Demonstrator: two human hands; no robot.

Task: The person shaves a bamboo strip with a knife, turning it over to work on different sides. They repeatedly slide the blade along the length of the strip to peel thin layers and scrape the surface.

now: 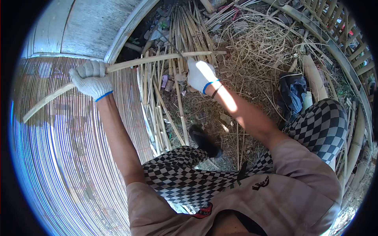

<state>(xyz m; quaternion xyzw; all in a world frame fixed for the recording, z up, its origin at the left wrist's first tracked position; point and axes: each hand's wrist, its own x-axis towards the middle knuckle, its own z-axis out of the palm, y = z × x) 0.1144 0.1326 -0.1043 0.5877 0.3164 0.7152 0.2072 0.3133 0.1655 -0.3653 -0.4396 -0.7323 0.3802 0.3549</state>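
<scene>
A long, slightly bent bamboo strip (147, 60) runs across the view from the lower left to the upper middle. My left hand (91, 80), in a white knit glove with a blue cuff, is wrapped round it toward its left end. Gloved the same way, my right hand (201, 75) is closed just under the strip near its other end. From the right hand's fingers a thin dark blade-like tool (171, 44) points up and left, crossing the strip; its handle is hidden in the glove.
Many bamboo strips (187, 29) lie bundled ahead, with more beside the slatted bamboo screen (114, 106) at left. Curly shavings (256, 51) cover the ground. A dark plastic bag (292, 92) lies near my right knee. A bamboo lattice (360, 51) curves along the right.
</scene>
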